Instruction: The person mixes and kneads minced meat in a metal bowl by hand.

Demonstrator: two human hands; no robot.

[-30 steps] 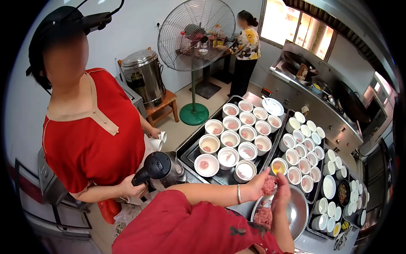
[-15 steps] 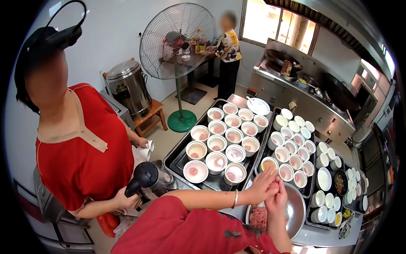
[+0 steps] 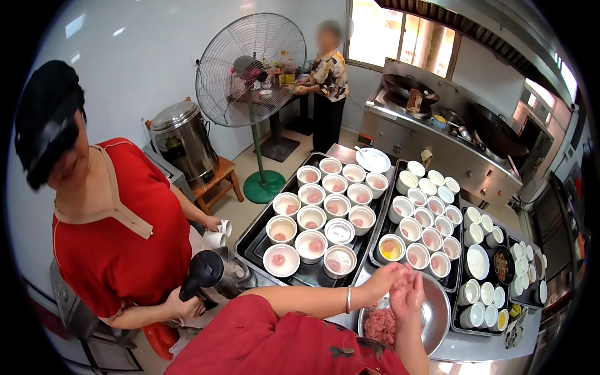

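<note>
My left hand (image 3: pixel 381 284), with a bracelet at its wrist, and my right hand (image 3: pixel 407 295) meet over a steel mixing bowl (image 3: pixel 440 312). The fingers of both are curled and pressed together; anything between them is too hidden to name. Below them, a mound of raw minced meat (image 3: pixel 379 325) lies in the bowl's left side. Just beyond my fingers stands a white ramekin (image 3: pixel 390 249) holding a lump of meat and yellow egg. More white ramekins (image 3: pixel 310 246), several with a lump of minced meat, fill black trays (image 3: pixel 247 247) further off.
At left, a co-worker in red holds a clear jug (image 3: pixel 228 272) with a black lid, plus white cups (image 3: pixel 215 239). A floor fan (image 3: pixel 253 72) and another person are behind. A white plate (image 3: pixel 373 160) lies at the tray's far end; woks (image 3: pixel 497 131) sit on the stove.
My hands have drawn back slightly from the ramekin, whose egg and meat now show clearly. The co-worker's head has tipped down. The whole view has shifted a little.
</note>
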